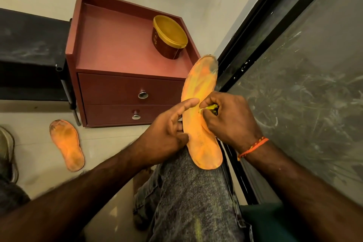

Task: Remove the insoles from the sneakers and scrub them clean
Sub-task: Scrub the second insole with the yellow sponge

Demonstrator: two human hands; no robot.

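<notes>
Both hands work on one orange insole (pixel 200 116), which lies lengthwise on the person's knee (pixel 188 192). Left hand (pixel 167 131): thumb pressed against the insole's edge, index finger stretched across its face, steadying it. Right hand (pixel 229 116): fingers curled around a small yellow-green scrubbing item (pixel 211 108) (mostly hidden in the fist; exact type cannot be determined), pressed on the insole's middle. The insole's toe end shows a grey, dirty patch. A second insole (pixel 66 145) lies on the floor, well apart to the left. A shoe (pixel 6 149) is cut off at the left border. Behind stands a red drawer cabinet (pixel 125 76) carrying a lidded tub (pixel 169 37).
</notes>
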